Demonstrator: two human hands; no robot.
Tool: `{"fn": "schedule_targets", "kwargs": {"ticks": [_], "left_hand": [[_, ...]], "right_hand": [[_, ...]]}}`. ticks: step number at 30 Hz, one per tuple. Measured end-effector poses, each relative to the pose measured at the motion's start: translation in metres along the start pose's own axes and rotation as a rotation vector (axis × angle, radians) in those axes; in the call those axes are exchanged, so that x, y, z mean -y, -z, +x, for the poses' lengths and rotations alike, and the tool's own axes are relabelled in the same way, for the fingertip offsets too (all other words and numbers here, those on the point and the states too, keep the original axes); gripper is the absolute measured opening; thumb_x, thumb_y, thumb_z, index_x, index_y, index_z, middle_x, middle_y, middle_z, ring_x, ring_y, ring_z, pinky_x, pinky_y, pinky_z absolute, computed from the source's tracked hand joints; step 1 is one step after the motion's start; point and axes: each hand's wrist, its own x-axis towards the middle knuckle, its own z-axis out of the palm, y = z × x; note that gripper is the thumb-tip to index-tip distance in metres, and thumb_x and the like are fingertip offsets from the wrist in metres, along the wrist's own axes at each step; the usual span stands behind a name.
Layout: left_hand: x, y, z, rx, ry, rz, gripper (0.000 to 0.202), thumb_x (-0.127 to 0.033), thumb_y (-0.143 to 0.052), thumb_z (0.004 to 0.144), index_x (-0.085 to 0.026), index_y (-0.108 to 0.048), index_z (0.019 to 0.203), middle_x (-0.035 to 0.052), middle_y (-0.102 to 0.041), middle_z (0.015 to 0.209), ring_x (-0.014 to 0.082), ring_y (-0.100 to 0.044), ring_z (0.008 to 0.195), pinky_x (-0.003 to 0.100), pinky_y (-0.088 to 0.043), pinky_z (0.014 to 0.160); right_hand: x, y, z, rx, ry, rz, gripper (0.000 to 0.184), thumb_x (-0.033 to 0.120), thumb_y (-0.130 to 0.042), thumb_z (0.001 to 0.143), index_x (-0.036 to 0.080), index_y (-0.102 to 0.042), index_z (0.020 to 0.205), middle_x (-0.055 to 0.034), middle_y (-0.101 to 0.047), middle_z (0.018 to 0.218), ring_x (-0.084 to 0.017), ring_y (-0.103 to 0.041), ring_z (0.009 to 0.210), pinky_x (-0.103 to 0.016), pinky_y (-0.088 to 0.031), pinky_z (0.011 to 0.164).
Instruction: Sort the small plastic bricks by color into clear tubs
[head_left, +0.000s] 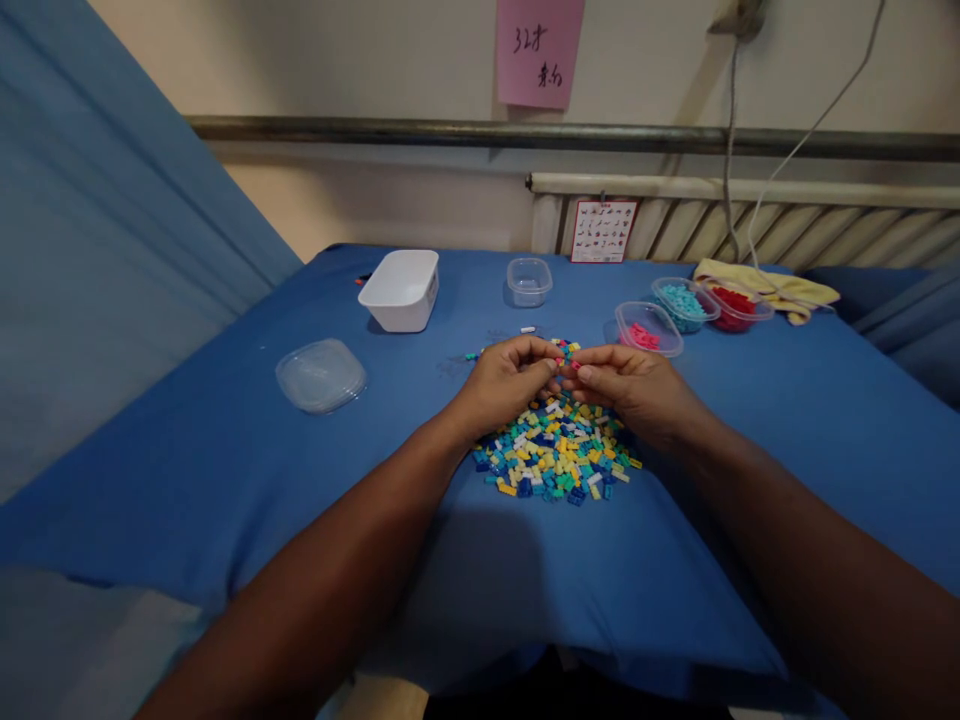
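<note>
A heap of small bricks (559,455) in blue, yellow, teal and white lies on the blue cloth in front of me. My left hand (508,385) and my right hand (634,385) meet just above its far edge, fingertips pinched together over a tiny piece too small to name. Both hands' fingers are curled. A few loose bricks (566,347) lie just beyond my fingers.
On the blue-covered table (225,450) stand a white tub (401,288), a clear lid (321,374), a clear empty box (529,280), and three clear boxes with pink (648,330), teal (684,303) and red (736,305) bricks. A yellow cloth (780,288) lies far right.
</note>
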Motion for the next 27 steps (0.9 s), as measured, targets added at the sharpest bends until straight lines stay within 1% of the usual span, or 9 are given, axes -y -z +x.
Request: {"fn": "schedule_targets", "kwargs": {"ticks": [2, 4, 8, 11, 17, 20, 22, 23, 27], "left_hand": [[-0.002, -0.001, -0.001, 0.012, 0.030, -0.018, 0.011, -0.023, -0.071, 0.092, -0.018, -0.073, 0.102, 0.0016, -0.075, 0.074, 0.0124, -0.067, 0.061, 0.026, -0.055, 0.063], [-0.002, -0.002, -0.001, 0.024, 0.027, -0.035, 0.011, -0.024, -0.073, 0.093, -0.018, -0.073, 0.102, 0.0021, -0.076, 0.075, 0.0119, -0.067, 0.062, 0.025, -0.055, 0.063], [-0.001, -0.004, -0.002, 0.016, -0.025, -0.067, 0.014, -0.028, -0.079, 0.090, -0.018, -0.077, 0.099, 0.0021, -0.076, 0.083, 0.0119, -0.069, 0.071, 0.025, -0.056, 0.068], [0.001, -0.003, -0.002, 0.015, -0.044, -0.076, 0.018, -0.032, -0.083, 0.088, -0.018, -0.080, 0.099, 0.0028, -0.077, 0.089, 0.0129, -0.070, 0.077, 0.026, -0.057, 0.073], [0.004, -0.002, -0.002, 0.007, -0.134, -0.022, 0.020, -0.033, -0.084, 0.089, -0.018, -0.084, 0.101, 0.0037, -0.080, 0.092, 0.0141, -0.071, 0.083, 0.028, -0.056, 0.080], [0.003, -0.004, -0.003, 0.006, -0.169, -0.020, 0.021, -0.034, -0.085, 0.088, -0.018, -0.085, 0.101, 0.0043, -0.081, 0.094, 0.0153, -0.072, 0.085, 0.029, -0.057, 0.083], [0.001, -0.005, -0.004, 0.022, -0.165, -0.041, 0.022, -0.035, -0.085, 0.088, -0.018, -0.085, 0.101, 0.0043, -0.081, 0.093, 0.0158, -0.073, 0.085, 0.030, -0.058, 0.084], [0.001, -0.005, -0.004, 0.027, -0.162, -0.045, 0.022, -0.035, -0.085, 0.089, -0.018, -0.085, 0.101, 0.0043, -0.081, 0.093, 0.0159, -0.073, 0.085, 0.030, -0.059, 0.084], [0.001, -0.005, -0.003, 0.011, -0.164, 0.021, 0.017, -0.032, -0.084, 0.088, -0.019, -0.086, 0.099, 0.0055, -0.081, 0.100, 0.0162, -0.073, 0.088, 0.030, -0.058, 0.084]], "right_hand": [[0.000, -0.002, 0.000, -0.019, 0.038, -0.038, 0.030, 0.041, -0.099, 0.078, 0.024, -0.085, 0.098, -0.0022, -0.084, 0.091, -0.015, -0.075, 0.078, -0.030, -0.063, 0.077], [0.001, -0.005, -0.001, -0.032, 0.053, -0.071, 0.029, 0.042, -0.099, 0.078, 0.023, -0.085, 0.096, -0.0010, -0.081, 0.086, -0.013, -0.068, 0.071, -0.028, -0.056, 0.069], [0.002, -0.009, -0.001, -0.049, 0.046, -0.069, 0.032, 0.044, -0.099, 0.075, 0.022, -0.083, 0.091, 0.0003, -0.077, 0.080, -0.012, -0.057, 0.063, -0.028, -0.045, 0.060], [0.002, -0.010, -0.002, -0.037, 0.019, -0.034, 0.035, 0.046, -0.099, 0.074, 0.021, -0.082, 0.089, 0.0019, -0.072, 0.073, -0.011, -0.052, 0.058, -0.028, -0.039, 0.056], [0.007, -0.009, -0.004, -0.038, -0.068, 0.001, 0.036, 0.044, -0.101, 0.072, 0.018, -0.084, 0.091, 0.0003, -0.071, 0.069, -0.010, -0.050, 0.056, -0.026, -0.036, 0.052], [0.011, -0.008, -0.004, 0.015, -0.123, 0.068, 0.037, 0.043, -0.103, 0.068, 0.017, -0.084, 0.086, -0.0035, -0.075, 0.077, -0.010, -0.053, 0.060, -0.024, -0.034, 0.050], [0.014, -0.007, -0.004, 0.056, -0.164, 0.114, 0.038, 0.042, -0.104, 0.065, 0.016, -0.083, 0.084, -0.0059, -0.077, 0.085, -0.011, -0.056, 0.064, -0.023, -0.032, 0.048], [0.014, -0.006, -0.004, 0.068, -0.183, 0.125, 0.038, 0.041, -0.104, 0.064, 0.016, -0.083, 0.084, -0.0062, -0.077, 0.086, -0.011, -0.056, 0.064, -0.023, -0.031, 0.047], [0.015, -0.003, -0.002, 0.085, -0.215, 0.112, 0.040, 0.042, -0.106, 0.063, 0.016, -0.083, 0.083, -0.0027, -0.070, 0.073, -0.010, -0.054, 0.062, -0.022, -0.028, 0.045]]}}
